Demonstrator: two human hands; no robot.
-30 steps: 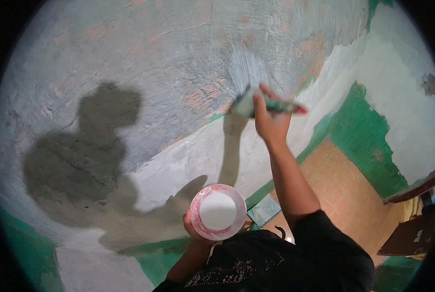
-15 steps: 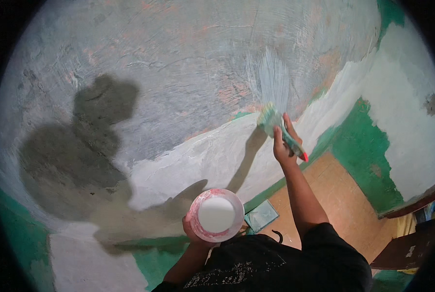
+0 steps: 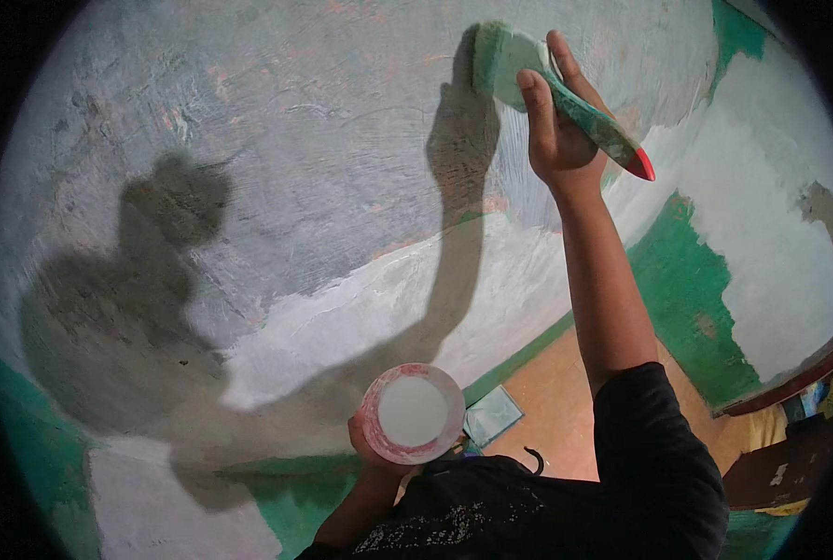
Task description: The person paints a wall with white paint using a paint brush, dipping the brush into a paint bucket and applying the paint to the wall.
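My right hand [image 3: 570,140] is raised, closed round a wide paintbrush [image 3: 518,70] with a green, paint-smeared handle and red tip. Its bristles are at the rough grey wall [image 3: 323,131], high up, beside fresh vertical pale streaks. My left hand [image 3: 372,448], low near my dark shirt, grips a pink-stained round bowl [image 3: 373,405] holding white paint [image 3: 413,413]. A pale white band [image 3: 314,341] runs across the wall below the grey area, and my shadow falls over the wall's left and middle.
Green and white patched wall [image 3: 673,280] continues round a corner at the right. Below are a tan tiled floor [image 3: 547,420] and a pale rectangular object [image 3: 493,413]. At the lower right stand a dark brown board [image 3: 776,467] and some yellow and blue items [image 3: 766,429].
My right hand and brush have moved upward, the forearm stretching out, above where the brush was half a second ago. My left hand and the bowl have barely moved.
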